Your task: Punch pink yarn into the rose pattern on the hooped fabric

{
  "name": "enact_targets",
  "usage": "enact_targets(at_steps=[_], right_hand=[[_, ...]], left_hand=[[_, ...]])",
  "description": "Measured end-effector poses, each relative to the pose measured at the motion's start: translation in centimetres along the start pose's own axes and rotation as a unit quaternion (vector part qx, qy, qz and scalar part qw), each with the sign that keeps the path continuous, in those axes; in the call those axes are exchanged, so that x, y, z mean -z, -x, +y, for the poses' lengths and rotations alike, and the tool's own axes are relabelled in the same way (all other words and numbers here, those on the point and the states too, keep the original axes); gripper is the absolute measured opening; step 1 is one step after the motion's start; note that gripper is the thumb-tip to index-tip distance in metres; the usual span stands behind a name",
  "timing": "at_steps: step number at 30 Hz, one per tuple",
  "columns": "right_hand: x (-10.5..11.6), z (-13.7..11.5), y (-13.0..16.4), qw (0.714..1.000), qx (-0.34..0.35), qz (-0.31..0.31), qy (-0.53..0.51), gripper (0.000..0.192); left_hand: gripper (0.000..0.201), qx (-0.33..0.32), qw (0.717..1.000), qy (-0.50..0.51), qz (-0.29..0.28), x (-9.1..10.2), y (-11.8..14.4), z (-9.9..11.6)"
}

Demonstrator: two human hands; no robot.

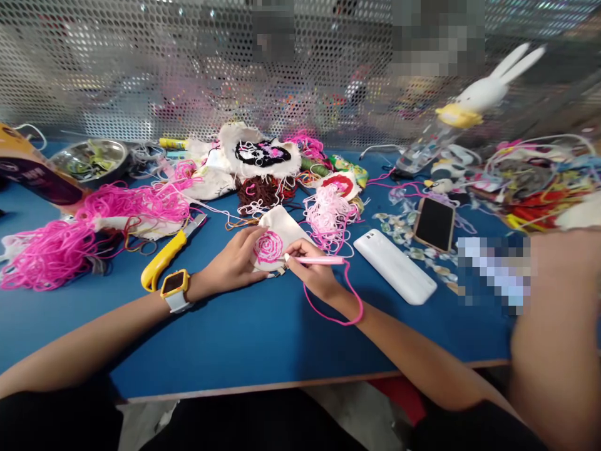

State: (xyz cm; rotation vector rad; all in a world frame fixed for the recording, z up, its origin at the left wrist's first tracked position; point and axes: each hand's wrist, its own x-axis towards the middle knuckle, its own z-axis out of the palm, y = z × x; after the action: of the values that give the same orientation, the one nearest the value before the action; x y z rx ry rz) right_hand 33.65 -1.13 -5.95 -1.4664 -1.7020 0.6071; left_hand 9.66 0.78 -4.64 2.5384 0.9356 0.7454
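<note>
Head view shows our right grip (310, 270) holding a pink pen-shaped tool (328, 260) at mid-frame, our left grip (233, 260) spread wide on cream cloth (276, 237) bearing a pink spiral

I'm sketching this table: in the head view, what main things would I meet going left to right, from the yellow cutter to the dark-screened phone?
Yellow cutter, left hand, pink spiral, right hand, white oblong device, dark-screened phone.

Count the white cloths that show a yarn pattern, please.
3: the pink-patterned cloth, touched by the left hand; the red-patterned one, behind it to the right; the black-patterned one, farthest back. Others may be hidden.
</note>
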Motion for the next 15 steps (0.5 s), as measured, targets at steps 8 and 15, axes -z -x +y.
enact_targets(at_steps=[8,15], right_hand=[[-0.7,-2.1,0.4,0.973,0.039,-0.120,-0.192,0.006],[-0.4,-1.9,0.5,0.973,0.111,-0.143,-0.141,0.008]], left_hand=[[0.085,0.012,0.999,0.018,0.031,-0.2,0.2,0.4],[0.074,-0.029,0.998,0.024,0.048,-0.1,0.4,1.3]])
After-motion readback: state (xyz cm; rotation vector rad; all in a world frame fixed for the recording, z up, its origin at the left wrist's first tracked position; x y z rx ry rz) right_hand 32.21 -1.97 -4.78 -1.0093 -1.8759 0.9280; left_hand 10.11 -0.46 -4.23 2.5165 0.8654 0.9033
